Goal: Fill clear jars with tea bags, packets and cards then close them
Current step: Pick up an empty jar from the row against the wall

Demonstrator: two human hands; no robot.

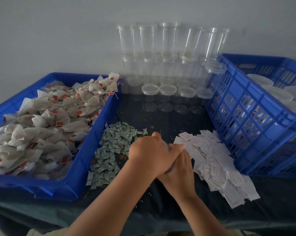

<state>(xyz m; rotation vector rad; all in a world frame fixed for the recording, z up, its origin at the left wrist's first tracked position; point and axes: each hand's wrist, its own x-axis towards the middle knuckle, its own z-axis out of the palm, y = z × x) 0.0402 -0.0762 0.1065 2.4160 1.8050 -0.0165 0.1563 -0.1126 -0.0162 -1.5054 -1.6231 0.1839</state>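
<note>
My left hand (146, 150) and my right hand (178, 165) are clasped together over the dark table, between the two loose piles. They grip a clear jar (167, 145) between them; the left hand lies over its top and the right hand wraps it from below. Only a sliver of the jar shows, so its contents and lid are hidden. Tea bags (46, 126) with red tags fill a blue tray (86, 150) on the left. Small green packets (116, 147) lie heaped left of my hands, white cards (212, 155) to the right.
Empty clear jars (167, 48) are stacked in rows against the back wall, with a few more standing in front. A blue slotted crate (246, 116) on the right holds white-lidded jars (273, 94). Tea crumbs dot the dark cloth.
</note>
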